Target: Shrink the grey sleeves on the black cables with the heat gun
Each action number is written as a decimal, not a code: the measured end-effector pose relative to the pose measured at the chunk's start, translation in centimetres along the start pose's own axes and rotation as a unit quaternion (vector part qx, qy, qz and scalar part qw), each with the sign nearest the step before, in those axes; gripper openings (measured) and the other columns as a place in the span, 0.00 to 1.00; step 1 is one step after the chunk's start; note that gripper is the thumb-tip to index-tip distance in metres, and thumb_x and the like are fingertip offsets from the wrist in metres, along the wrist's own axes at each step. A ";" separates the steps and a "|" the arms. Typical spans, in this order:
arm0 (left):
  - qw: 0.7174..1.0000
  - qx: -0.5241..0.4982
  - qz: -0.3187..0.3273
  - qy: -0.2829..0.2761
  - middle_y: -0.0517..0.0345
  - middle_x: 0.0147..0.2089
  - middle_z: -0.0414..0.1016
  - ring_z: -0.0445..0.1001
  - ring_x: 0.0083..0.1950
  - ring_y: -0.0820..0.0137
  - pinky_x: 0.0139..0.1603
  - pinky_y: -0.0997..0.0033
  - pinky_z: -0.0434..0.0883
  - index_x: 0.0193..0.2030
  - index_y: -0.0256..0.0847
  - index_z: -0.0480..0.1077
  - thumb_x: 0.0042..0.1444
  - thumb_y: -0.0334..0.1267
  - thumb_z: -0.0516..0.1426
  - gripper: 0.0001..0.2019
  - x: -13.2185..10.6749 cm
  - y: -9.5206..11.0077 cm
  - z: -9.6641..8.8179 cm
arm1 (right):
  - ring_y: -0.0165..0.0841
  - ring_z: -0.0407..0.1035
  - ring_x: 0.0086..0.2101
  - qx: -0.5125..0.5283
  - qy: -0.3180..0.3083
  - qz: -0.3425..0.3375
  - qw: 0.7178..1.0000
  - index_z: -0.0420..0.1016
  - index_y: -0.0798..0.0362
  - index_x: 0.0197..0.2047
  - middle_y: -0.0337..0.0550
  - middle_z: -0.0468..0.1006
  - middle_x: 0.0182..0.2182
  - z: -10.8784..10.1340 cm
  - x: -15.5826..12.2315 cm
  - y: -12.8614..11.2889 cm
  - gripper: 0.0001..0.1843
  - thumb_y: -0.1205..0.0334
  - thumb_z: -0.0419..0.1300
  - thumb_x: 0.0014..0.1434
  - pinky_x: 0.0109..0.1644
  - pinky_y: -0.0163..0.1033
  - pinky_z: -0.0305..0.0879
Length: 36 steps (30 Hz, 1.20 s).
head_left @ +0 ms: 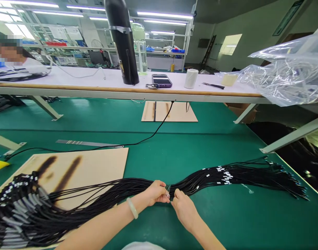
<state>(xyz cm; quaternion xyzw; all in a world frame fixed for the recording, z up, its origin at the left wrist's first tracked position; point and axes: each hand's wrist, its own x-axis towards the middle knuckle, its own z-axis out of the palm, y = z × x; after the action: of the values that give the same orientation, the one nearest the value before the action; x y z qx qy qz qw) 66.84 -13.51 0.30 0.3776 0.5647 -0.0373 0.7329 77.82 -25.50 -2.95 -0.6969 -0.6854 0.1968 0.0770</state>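
We see matt black cables [226, 175] on a smooth, matt green mat [221, 222], beside a dull tan wooden board [96, 166]. Nearby lie a thin steel ruler [88, 143] and a glossy, crinkled clear plastic bag [286, 76].

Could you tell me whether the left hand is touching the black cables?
Touching: the head view shows the left hand closed on the black cables.

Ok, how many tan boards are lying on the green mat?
2. One tan board lies on the green mat at left, partly under the black cable bundle; the other lies farther off, below the white-topped bench. More could be hidden under the cables.
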 end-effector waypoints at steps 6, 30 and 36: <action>0.995 -0.074 0.049 0.043 0.55 0.22 0.75 0.75 0.23 0.70 0.24 0.77 0.72 0.34 0.35 0.62 0.38 0.23 0.62 0.16 -0.6 -2.3 0.3 | 0.33 0.65 0.36 0.021 -0.002 -0.122 0.992 0.70 0.55 0.32 0.46 0.70 0.37 -1.9 0.9 0.7 0.14 0.71 0.46 0.63 0.39 0.36 0.60; 0.985 0.045 0.164 0.043 0.70 0.10 0.53 0.48 0.10 0.80 0.13 0.75 0.48 0.14 0.41 0.57 0.40 0.41 0.60 0.16 1.6 -4.3 2.0 | 0.29 0.62 0.30 0.176 -0.110 -0.228 0.951 0.67 0.53 0.28 0.39 0.68 0.28 -2.1 7.6 3.8 0.19 0.61 0.42 0.66 0.37 0.34 0.58; 0.894 0.240 0.204 0.318 0.61 0.20 0.65 0.67 0.27 0.69 0.28 0.73 0.58 0.22 0.39 0.63 0.50 0.31 0.53 0.08 1.4 -5.8 5.2 | 0.27 0.60 0.25 0.245 -0.167 -0.221 0.929 0.63 0.52 0.24 0.36 0.68 0.22 -0.7 9.3 5.0 0.20 0.57 0.43 0.65 0.33 0.33 0.56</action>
<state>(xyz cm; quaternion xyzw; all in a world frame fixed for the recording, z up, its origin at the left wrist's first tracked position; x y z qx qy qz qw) 68.74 -20.25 -3.44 0.6405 0.6521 0.1007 0.3930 82.55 -16.43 -5.76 -0.4443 -0.7557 0.4497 0.1711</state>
